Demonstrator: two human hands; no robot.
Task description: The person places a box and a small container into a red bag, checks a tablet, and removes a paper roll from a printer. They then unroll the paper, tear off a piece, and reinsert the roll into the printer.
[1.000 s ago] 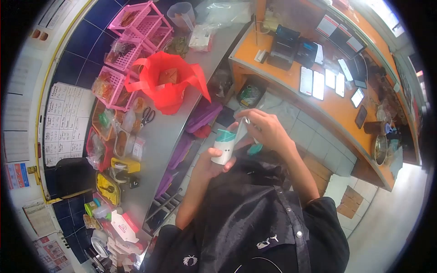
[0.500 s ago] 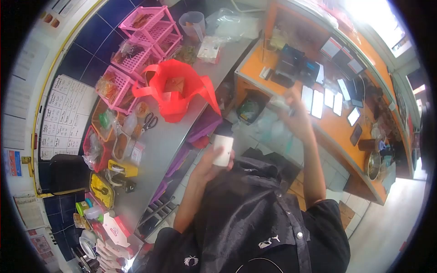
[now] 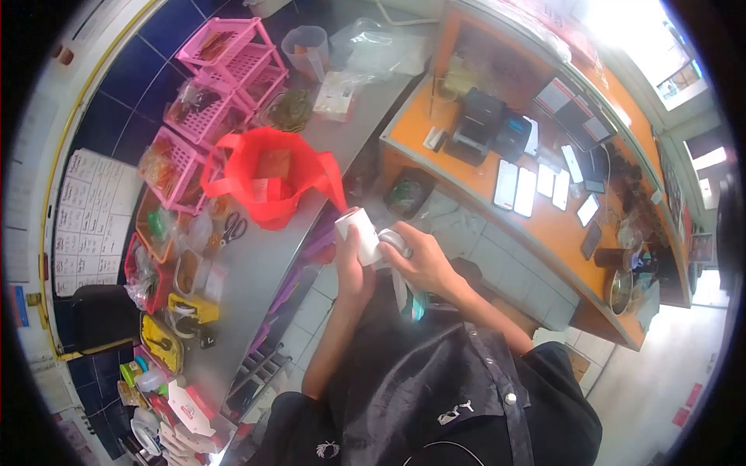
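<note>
My left hand (image 3: 353, 268) is wrapped round a white cup-like container (image 3: 357, 235), held tilted near the middle of the view. Against its right side, my right hand (image 3: 416, 260) grips a small whitish object (image 3: 395, 242) that I cannot clearly make out. Thin clear plastic hangs below the right fingers. Just up and left of my hands, a red bag (image 3: 268, 210) stands open on the metal counter (image 3: 252, 264), with a brown box and a white-and-red box inside.
Pink baskets (image 3: 225, 97) stand at the upper left, with scissors (image 3: 232, 227) nearer. On the orange desk (image 3: 474, 190) at the right are several phones (image 3: 524, 193) and a black printer (image 3: 477, 124). A whiteboard (image 3: 93, 217) hangs at the left.
My right hand has moved from beside the desk down and left to meet my left hand. The white container has risen slightly leftward and is now tilted. The whole view has shifted slightly.
</note>
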